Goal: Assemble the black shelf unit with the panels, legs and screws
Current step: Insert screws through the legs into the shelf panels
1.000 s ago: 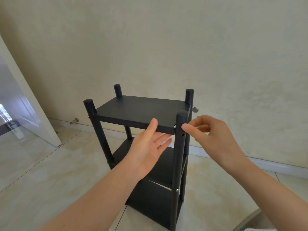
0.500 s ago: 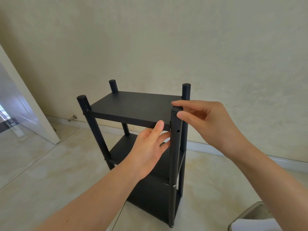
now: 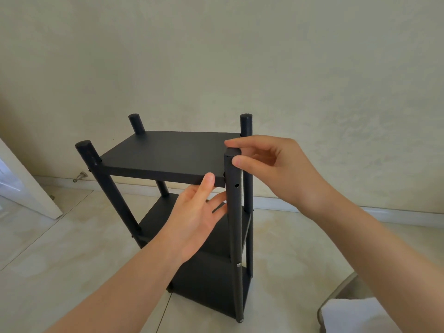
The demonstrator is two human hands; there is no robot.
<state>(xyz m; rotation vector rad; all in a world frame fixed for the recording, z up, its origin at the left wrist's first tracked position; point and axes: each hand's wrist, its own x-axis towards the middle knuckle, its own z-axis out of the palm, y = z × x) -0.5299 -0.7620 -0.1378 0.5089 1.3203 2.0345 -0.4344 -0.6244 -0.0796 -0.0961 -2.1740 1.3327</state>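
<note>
1. The black shelf unit point(image 3: 206, 282) stood upright on the tiled floor point(image 3: 72, 260) close to the wall point(image 3: 240, 56), with four legs and its panels already joined. You could reach the top from above.
2. Your right hand point(image 3: 283, 174) pinched the capped top of the front right leg point(image 3: 234, 224) between thumb and forefinger. I judge you held it there to steer the leg against the panel corner.
3. Your left hand point(image 3: 192, 224) lay flat-fingered under the top panel point(image 3: 168, 155), thumb point(image 3: 207, 182) against its front edge and clamped on nothing. That looked like a prop to carry the panel at the right height.
4. The two hands were apart, one on each side of that leg. This left the joint between them open to view.
5. A screw hole point(image 3: 237, 185) in the leg, just below the panel edge, showed empty, while a screw point(image 3: 238, 264) sat lower down the same leg. So this corner probably wanted fixing next.
6. Neither hand held a screw or tool that I could see. Letting go of the panel risked it slipping out of line with the hole.
</note>
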